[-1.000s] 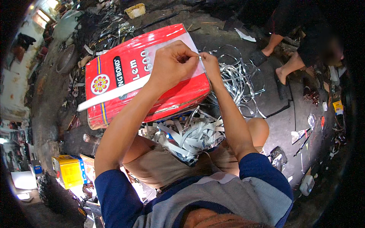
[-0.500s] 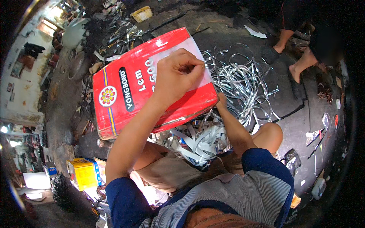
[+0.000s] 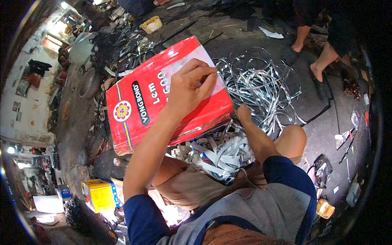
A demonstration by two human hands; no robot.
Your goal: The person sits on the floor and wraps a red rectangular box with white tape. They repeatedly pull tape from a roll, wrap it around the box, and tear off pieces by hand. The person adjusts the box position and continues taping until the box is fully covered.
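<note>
A big, shiny red rectangular container (image 3: 157, 122), with a round flower emblem and a pale panel, lies tilted above my lap. Over that panel is my left hand (image 3: 190, 86), thumb and forefinger pinched together near the right edge; whatever they grip is too small to make out. My right hand (image 3: 244, 113) is low beside the container's right corner, fingers curled and partly hidden. Just beyond it spreads a tangled heap of shiny silver strips (image 3: 261, 92). Wider white and grey strips (image 3: 226, 157) are bunched between my legs, below the container.
A yellow box-shaped tin (image 3: 99, 196) stands at lower left. Another person's bare feet (image 3: 317, 72) are on the dark floor at upper right. A yellowish tub (image 3: 151, 25) lies at the far side, with scraps strewn around it. A black plastic bag (image 3: 322, 169) is right of my knee.
In the picture, the container has shifted slightly right and down, along with the surroundings. My left hand keeps its pinch near the edge. My right hand sits slightly farther from the container's corner.
</note>
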